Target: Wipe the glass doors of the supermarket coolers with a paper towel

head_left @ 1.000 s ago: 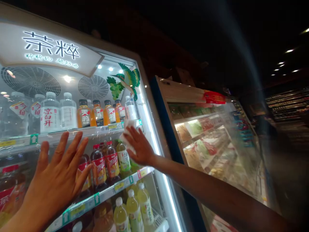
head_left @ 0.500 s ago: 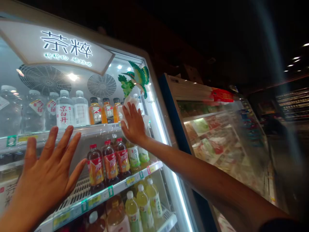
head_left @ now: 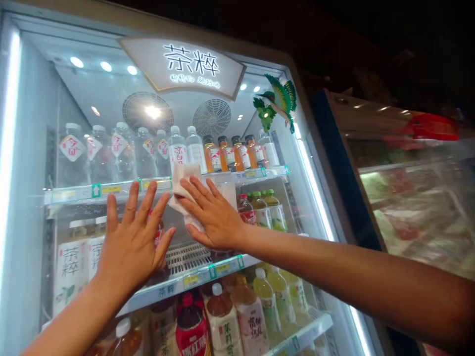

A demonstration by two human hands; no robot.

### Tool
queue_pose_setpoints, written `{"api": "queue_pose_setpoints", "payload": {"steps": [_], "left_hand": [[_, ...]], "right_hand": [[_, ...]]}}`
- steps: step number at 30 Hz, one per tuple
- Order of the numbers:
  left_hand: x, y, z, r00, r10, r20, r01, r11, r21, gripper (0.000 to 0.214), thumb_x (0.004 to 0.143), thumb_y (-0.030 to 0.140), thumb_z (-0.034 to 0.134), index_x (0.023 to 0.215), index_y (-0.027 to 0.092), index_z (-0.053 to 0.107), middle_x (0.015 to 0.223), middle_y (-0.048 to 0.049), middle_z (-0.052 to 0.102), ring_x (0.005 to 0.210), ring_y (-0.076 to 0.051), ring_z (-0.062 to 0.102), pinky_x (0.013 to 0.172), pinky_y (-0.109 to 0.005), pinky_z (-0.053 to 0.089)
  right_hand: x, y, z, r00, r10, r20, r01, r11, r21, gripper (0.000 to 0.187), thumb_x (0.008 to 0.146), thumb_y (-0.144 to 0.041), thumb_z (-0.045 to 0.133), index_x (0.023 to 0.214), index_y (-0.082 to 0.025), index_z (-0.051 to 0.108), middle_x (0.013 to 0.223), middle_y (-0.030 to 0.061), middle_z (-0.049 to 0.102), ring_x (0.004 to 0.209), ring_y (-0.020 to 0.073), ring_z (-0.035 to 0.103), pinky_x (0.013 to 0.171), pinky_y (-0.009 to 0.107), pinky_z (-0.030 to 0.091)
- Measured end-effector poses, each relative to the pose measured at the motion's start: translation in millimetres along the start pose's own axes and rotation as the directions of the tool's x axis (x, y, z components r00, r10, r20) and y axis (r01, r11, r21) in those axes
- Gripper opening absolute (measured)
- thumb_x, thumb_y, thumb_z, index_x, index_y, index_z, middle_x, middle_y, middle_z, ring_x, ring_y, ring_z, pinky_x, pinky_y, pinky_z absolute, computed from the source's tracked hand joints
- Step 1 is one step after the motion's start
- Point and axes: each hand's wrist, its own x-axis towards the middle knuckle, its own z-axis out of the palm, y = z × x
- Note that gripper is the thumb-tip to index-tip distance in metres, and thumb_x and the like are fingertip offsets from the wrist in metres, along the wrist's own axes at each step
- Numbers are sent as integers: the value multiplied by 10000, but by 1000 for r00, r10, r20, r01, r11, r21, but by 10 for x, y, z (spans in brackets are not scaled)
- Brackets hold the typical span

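My left hand point(head_left: 129, 247) is spread against the glass door point(head_left: 256, 163) of a lit drinks fridge, fingers apart and holding nothing. To its right, my right hand point(head_left: 213, 215) lies flat with a white paper tissue point(head_left: 187, 173) under its palm and fingers. It presses the tissue to the glass at the height of the upper shelf's front edge. The tissue's edges stick out above and left of the fingers. Behind the glass stand clear water bottles point(head_left: 120, 148) and orange drink bottles point(head_left: 224, 153), with the middle shelf partly hidden by my hands.
A lit sign point(head_left: 191, 64) tops the fridge, and a green bird sticker point(head_left: 280, 101) is at upper right. Tea bottles point(head_left: 218, 316) fill the lower shelf. Another chilled display point(head_left: 401, 198) with packaged goods stands to the right, blurred. Light strips point(head_left: 317, 183) run down the fridge's sides.
My right hand and the tissue have moved left across the glass, from near the bird sticker to beside my left hand. The view has swung left, showing more of the fridge.
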Motion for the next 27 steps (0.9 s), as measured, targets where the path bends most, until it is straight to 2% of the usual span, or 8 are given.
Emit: {"api": "queue_pose_setpoints", "payload": {"steps": [2, 6, 10, 12, 14, 17, 22, 27], "left_hand": [[-69, -138, -68, 1000, -13, 10, 13, 1000, 10, 810, 994, 535, 462, 1645, 324, 29, 1733, -94, 161, 1611, -326, 5, 1273, -644, -42], [-293, -410, -241, 996, -88, 10, 88, 996, 25, 788, 1007, 555, 418, 1646, 310, 28, 1738, -96, 141, 1611, -317, -33, 1274, -623, -55], [-659, -582, -397, 995, -102, -13, 102, 995, 10, 773, 1011, 565, 392, 1649, 293, 49, 1736, -94, 150, 1614, -300, -28, 1283, -596, -58], [-826, -580, -449, 993, -117, -21, 116, 993, -13, 762, 1014, 552, 387, 1649, 282, 66, 1740, -90, 132, 1614, -303, -32, 1282, -599, -61], [-981, -487, -468, 990, -140, -22, 139, 989, -43, 746, 1019, 518, 391, 1650, 262, 86, 1743, -84, 111, 1614, -306, -38, 1284, -597, -68], [-1256, -175, -425, 986, -164, 8, 164, 980, -110, 731, 1015, 457, 430, 1646, 233, 136, 1743, -72, 109, 1615, -301, -18, 1294, -572, -68], [-1685, 451, -259, 978, -184, 94, 199, 961, -192, 754, 983, 431, 528, 1633, 229, 205, 1732, -73, 147, 1615, -304, 4, 1287, -598, -80], [-1637, 728, -171, 967, -225, 116, 244, 949, -198, 715, 980, 413, 551, 1617, 265, 261, 1732, -61, 143, 1615, -297, -19, 1276, -611, -100]], "right_hand": [[226, -69, 33, 1000, 20, -19, -20, 1000, -5, 619, 1017, -419, 430, 1575, -185, 297, 1717, 119, 223, 1608, 285, 101, 1293, 568, 150], [598, -394, 134, 951, 277, -139, -279, 960, 8, 602, 1034, -376, 409, 1572, -130, 302, 1709, 172, 219, 1599, 329, 126, 1272, 624, 139], [552, -866, 174, 999, -32, -22, 32, 999, 12, 608, 1019, -463, 448, 1548, -171, 375, 1710, 120, 247, 1610, 279, 95, 1296, 547, 155], [515, -924, 164, 998, -61, 8, 61, 998, 0, 604, 1019, -458, 452, 1558, -202, 361, 1713, 89, 250, 1611, 258, 101, 1297, 542, 156], [454, -929, 173, 994, 106, -31, -107, 994, -19, 606, 1028, -418, 437, 1579, -193, 322, 1717, 100, 237, 1611, 266, 108, 1293, 568, 147], [113, -1161, 262, 934, 345, -90, -347, 938, -11, 616, 1034, -374, 406, 1600, -165, 280, 1720, 131, 215, 1613, 285, 93, 1285, 600, 144], [-698, -1928, 375, 919, 392, -51, -391, 920, 24, 694, 1005, -341, 424, 1642, -197, 192, 1722, 124, 209, 1614, 293, 87, 1275, 621, 173], [-832, -1941, 382, 847, 523, -95, -522, 852, 34, 681, 1023, -322, 420, 1647, -190, 182, 1725, 123, 200, 1618, 280, 55, 1285, 611, 141]]}}
